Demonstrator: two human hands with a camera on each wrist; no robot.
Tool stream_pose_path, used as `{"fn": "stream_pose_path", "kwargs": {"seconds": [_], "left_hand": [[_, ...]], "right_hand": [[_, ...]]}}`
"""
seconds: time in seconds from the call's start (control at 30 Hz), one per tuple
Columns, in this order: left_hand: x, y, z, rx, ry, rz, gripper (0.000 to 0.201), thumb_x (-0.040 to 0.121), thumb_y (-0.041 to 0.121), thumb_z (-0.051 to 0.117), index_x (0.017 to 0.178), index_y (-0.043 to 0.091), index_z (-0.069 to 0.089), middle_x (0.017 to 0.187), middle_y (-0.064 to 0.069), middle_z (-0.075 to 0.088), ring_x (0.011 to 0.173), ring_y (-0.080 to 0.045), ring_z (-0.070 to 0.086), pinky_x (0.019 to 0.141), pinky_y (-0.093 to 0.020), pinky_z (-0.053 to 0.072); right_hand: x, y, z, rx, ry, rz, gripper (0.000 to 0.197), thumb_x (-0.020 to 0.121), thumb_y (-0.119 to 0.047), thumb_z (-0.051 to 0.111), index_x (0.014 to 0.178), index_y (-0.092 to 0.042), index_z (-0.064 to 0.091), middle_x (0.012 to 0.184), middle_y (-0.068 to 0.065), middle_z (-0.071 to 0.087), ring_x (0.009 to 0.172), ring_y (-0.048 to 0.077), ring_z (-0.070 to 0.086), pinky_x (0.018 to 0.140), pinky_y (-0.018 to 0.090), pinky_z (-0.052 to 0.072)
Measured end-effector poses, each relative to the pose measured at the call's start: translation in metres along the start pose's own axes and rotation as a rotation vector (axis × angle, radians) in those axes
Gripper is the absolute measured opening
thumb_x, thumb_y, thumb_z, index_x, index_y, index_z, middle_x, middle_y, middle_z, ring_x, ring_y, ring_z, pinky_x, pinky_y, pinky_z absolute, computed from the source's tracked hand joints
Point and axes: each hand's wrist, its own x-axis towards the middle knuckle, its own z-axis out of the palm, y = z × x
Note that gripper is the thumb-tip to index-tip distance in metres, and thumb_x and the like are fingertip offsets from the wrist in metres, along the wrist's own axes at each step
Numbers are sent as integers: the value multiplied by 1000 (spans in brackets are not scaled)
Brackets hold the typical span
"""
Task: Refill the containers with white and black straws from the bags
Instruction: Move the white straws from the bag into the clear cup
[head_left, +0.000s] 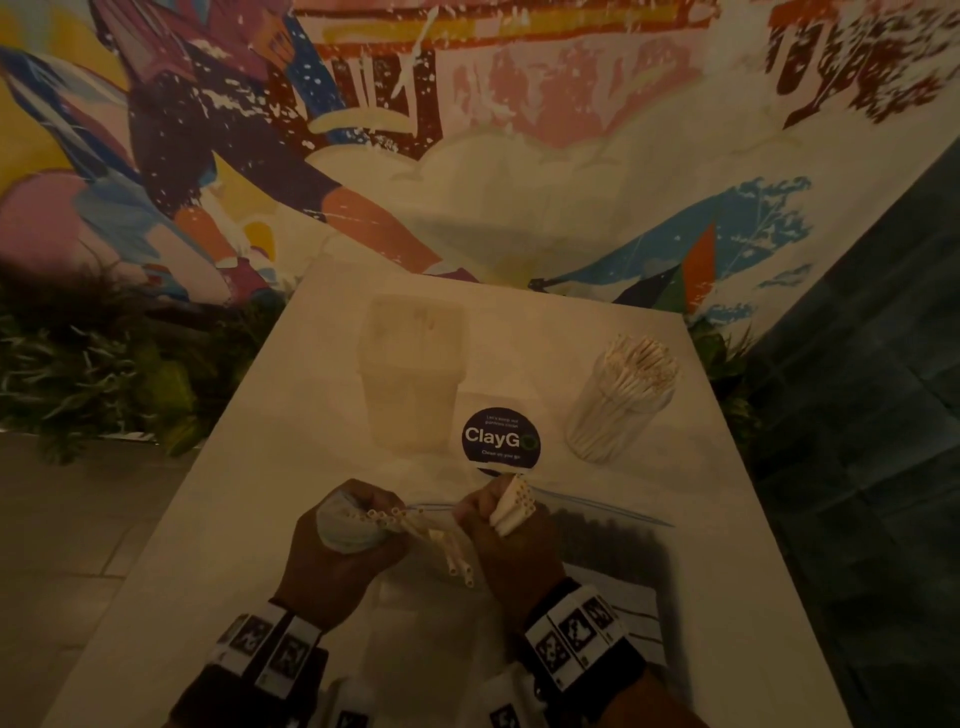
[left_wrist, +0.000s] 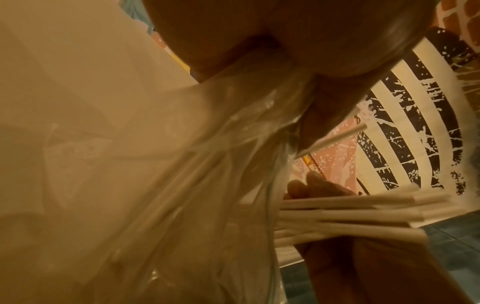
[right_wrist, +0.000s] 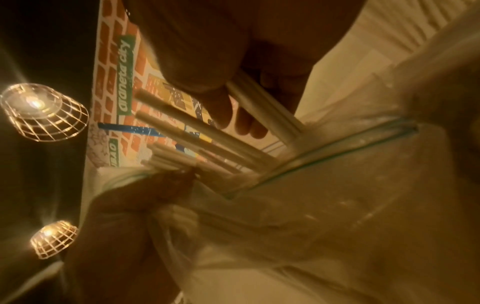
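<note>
My left hand grips the bunched mouth of a clear zip bag, with several white straws poking out of it. My right hand grips a bundle of white straws just right of the bag's mouth, ends pointing up. In the right wrist view these straws pass under my curled fingers. A clear round container, packed with white straws, stands at the far right. A translucent container stands at far centre. A second zip bag with dark contents lies right of my hands.
The white table carries a round dark "ClayGo" sticker between the containers and my hands. A painted mural wall rises behind the table, with plants at its left. Dark tiled floor lies to the right.
</note>
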Motion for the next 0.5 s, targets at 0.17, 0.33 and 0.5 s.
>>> {"fn": "stream_pose_path", "kwargs": {"seconds": [0.17,0.33,0.5], "left_hand": [[1,-1,2,-38,-2,2,33,64,-24,70,74,7,62,81,-13,69,78,-27,67,68,-29,56],[0,-3,-1,-36,-2,21,28,62,-12,80,76,4,62,82,-15,68,81,-31,66,70,-38,56],[0,-2,-2,-22,23,-1,25,57,22,80,77,15,65,84,-13,69,83,-34,66,72,-42,57]], "right_hand": [[4,-19,-7,93,47,9,31,78,-36,63,61,-24,40,61,16,54,61,26,59,63,34,52],[9,-43,-20,268,132,17,40,85,-1,65,62,-15,36,52,14,49,49,20,58,52,26,50],[14,-62,-38,346,327,-59,40,71,-34,72,58,-22,36,48,15,42,45,27,56,48,27,47]]}}
